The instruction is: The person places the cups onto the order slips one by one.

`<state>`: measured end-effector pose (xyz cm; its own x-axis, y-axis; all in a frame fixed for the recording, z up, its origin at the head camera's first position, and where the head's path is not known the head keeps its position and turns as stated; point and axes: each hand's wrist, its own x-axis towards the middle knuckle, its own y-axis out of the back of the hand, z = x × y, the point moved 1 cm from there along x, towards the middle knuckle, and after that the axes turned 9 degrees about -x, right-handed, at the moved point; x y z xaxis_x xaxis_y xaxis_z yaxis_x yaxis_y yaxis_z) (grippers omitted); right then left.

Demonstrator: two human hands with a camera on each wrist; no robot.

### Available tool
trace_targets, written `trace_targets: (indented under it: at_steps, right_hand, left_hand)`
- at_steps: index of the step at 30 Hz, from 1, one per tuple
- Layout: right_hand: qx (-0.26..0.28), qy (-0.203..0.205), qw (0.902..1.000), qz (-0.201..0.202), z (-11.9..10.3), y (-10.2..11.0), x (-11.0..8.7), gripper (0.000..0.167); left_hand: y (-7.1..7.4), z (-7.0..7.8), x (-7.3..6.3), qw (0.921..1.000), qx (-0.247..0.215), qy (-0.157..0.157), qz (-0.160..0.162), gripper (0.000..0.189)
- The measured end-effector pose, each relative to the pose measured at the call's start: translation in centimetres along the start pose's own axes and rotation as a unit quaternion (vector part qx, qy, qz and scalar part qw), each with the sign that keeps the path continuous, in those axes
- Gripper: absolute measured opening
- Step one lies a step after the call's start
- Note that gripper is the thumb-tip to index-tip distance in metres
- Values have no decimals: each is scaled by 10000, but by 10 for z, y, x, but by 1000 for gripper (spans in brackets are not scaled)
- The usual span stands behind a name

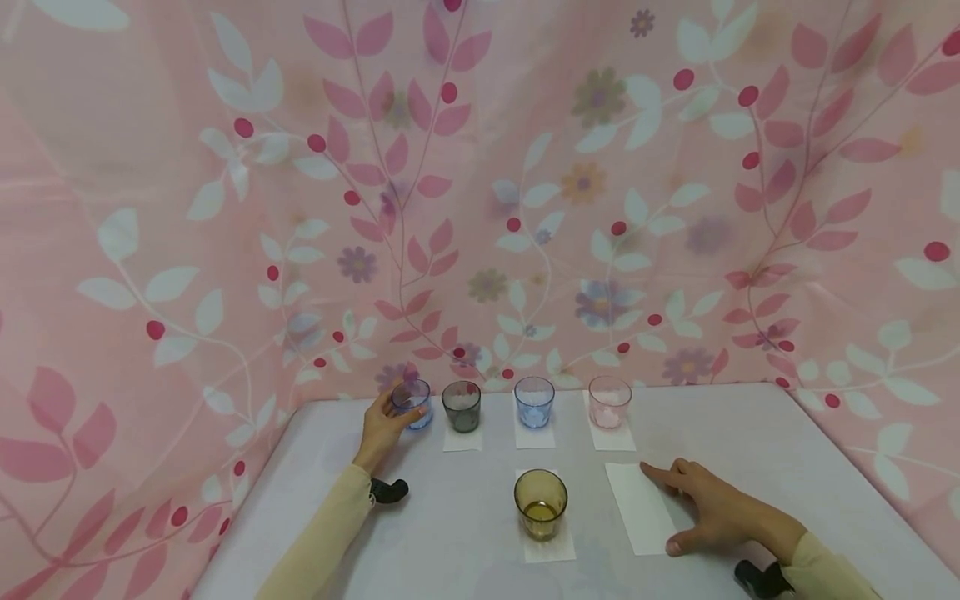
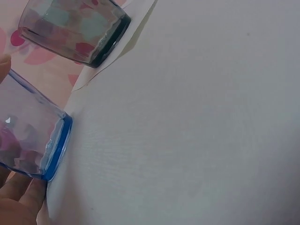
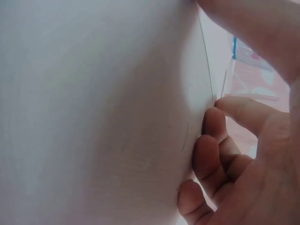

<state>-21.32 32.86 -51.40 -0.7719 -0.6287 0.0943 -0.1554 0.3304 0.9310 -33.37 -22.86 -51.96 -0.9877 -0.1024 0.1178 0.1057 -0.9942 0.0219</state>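
At the table's far left my left hand point(image 1: 380, 429) grips a blue glass point(image 1: 414, 408), thumb on one side and fingers round the other. The left wrist view shows this blue glass point(image 2: 30, 133) upright, its base at the table surface. Right beside it a dark grey glass point(image 1: 461, 410) stands on a white paper slip point(image 1: 462, 442). My right hand point(image 1: 716, 508) rests at the right edge of a bare paper slip point(image 1: 637, 510). Its index finger reaches the slip's far corner, the thumb is by the near corner, and the other fingers are bent.
A light blue glass point(image 1: 534, 406) and a pink glass point(image 1: 610, 406) stand along the back on paper slips. Nearer the front, an amber glass point(image 1: 540, 507) stands on another slip. A pink floral curtain point(image 1: 480, 208) hangs behind the white table point(image 1: 420, 550).
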Motion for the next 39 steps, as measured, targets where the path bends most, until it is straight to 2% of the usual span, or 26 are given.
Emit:
trace_targets:
  at_steps: [6,12,15,21,28,32,39]
  right_hand:
    - [-42,52,10000,-24,1,0,0,103]
    - [-27,-1,10000,-5,2,-2,-1,104]
    - [45,-1,10000,-10,2,-3,-1,104]
    - [116,-59,9999,-56,0,-2,-1,104]
    - [169,-104,9998,-23,0,-2,-3,104]
    - [177,-130,9997,-57,0,-3,-3,104]
    - [134,-79,9999,-60,2,-3,-2,104]
  left_hand:
    - [3,2,-3,9999,67,-38,113,84]
    - [8,2,-5,9992,-395,-49,66,78]
    - [10,8,-10,9983,-581,17,66,76]
    - [11,26,-15,9981,-612,21,85,80]
    - [8,46,-18,9941,-1051,-235,-127,84]
    - [4,55,-21,9932,-1094,-272,-291,81]
    - [-7,73,-29,9887,-1061,-557,-896,67]
